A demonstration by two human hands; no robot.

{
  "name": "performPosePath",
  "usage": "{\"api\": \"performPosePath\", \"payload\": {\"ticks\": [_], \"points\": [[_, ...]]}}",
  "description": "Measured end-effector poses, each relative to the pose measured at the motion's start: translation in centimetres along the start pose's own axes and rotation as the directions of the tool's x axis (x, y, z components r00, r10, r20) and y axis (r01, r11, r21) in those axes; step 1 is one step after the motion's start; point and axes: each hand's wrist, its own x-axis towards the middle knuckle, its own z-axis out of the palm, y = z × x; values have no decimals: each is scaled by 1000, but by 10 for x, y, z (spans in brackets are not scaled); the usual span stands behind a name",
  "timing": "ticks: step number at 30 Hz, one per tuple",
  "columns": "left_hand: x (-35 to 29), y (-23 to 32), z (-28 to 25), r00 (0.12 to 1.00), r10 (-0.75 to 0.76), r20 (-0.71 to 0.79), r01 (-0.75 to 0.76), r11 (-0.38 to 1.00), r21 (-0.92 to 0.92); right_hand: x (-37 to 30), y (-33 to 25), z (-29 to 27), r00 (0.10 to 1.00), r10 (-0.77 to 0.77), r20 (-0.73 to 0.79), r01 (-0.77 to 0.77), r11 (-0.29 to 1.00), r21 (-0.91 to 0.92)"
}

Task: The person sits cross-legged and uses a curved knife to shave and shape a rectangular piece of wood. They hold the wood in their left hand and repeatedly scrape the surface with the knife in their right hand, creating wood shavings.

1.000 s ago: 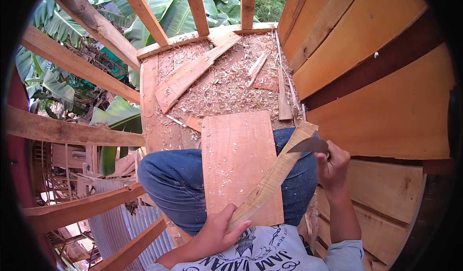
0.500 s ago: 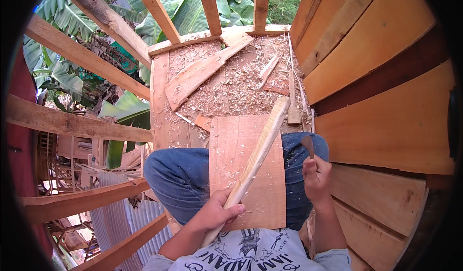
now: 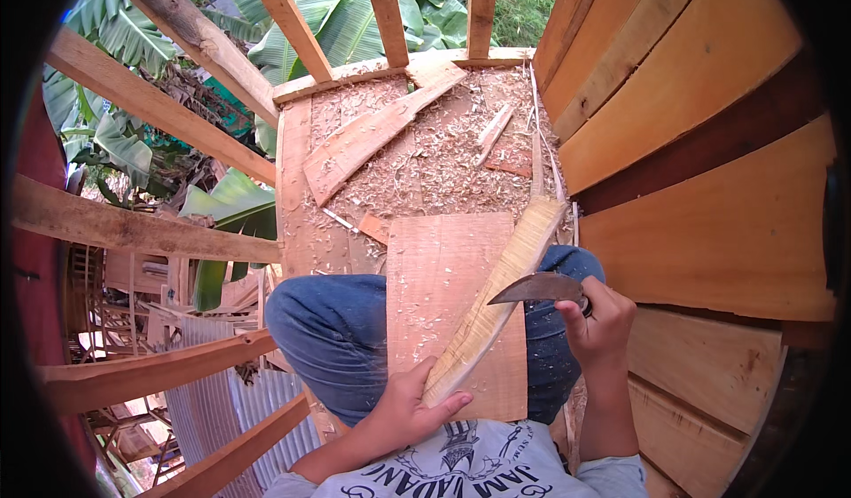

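A long pale piece of wood [image 3: 492, 294] slants from my lap up to the right, its broad face turned upward. My left hand [image 3: 409, 411] is closed around its near end. In my right hand [image 3: 598, 322] is a knife [image 3: 536, 289] with a dark curved blade, its handle mostly hidden by my fingers. The blade points left and lies over the wood's right edge; whether it touches I cannot tell. Beneath the wood, a flat reddish board [image 3: 434, 258] rests across my thighs, with a few shavings on it.
Wood shavings [image 3: 425, 165] cover the plank floor ahead. A large tapered board [image 3: 363, 148] and smaller offcuts lie among them. A plank wall [image 3: 700, 223] stands close on my right. Wooden railing bars [image 3: 151, 223] run along the left and front, with banana leaves beyond.
The wood has rolled in my left hand, showing its broad face, and its far end has dropped right. My right hand has turned the knife from upright to pointing left over the wood.
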Motion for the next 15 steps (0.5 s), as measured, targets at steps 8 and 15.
{"api": "performPosePath", "payload": {"ticks": [8,15], "points": [[-3,-3,3,998,65,5,-65,998,-2,-3,1,4,993,-111,46,107,992,74],[-6,-2,1,998,63,8,-64,996,57,-6,-15,-1,983,-135,128,122,987,102]]}}
